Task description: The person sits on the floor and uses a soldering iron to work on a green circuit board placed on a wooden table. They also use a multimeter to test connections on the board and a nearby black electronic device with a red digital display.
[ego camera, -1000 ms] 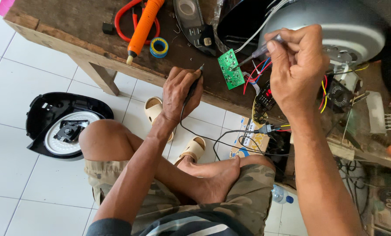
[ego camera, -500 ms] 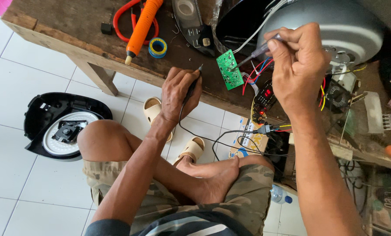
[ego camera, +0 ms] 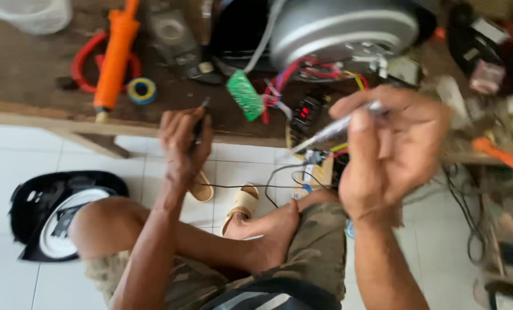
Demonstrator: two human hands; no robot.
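At the centre of the frame, the left hand (ego camera: 185, 143) is curled around a slim dark tool (ego camera: 200, 119), its tip pointing up toward the rough wooden surface (ego camera: 32, 69). To the right, the right hand (ego camera: 391, 146) pinches a thin pale rod (ego camera: 331, 129) between thumb and fingers, slanting down to the left; it is blurred. Between the hands, a small green circuit board (ego camera: 245, 93) lies on the surface with red, blue and yellow wires (ego camera: 302, 72) running to a round, smooth grey metal housing (ego camera: 345, 28) at the upper middle. In the upper left, a pale plastic tub (ego camera: 32, 12) is cut off by the edge; its contents do not show. Nearby lie an orange tube-shaped tool (ego camera: 116, 54) and a roll of blue and yellow tape (ego camera: 142, 90). At the lower left, a black rounded lid (ego camera: 55, 209) rests on the white tiled floor (ego camera: 15, 149).
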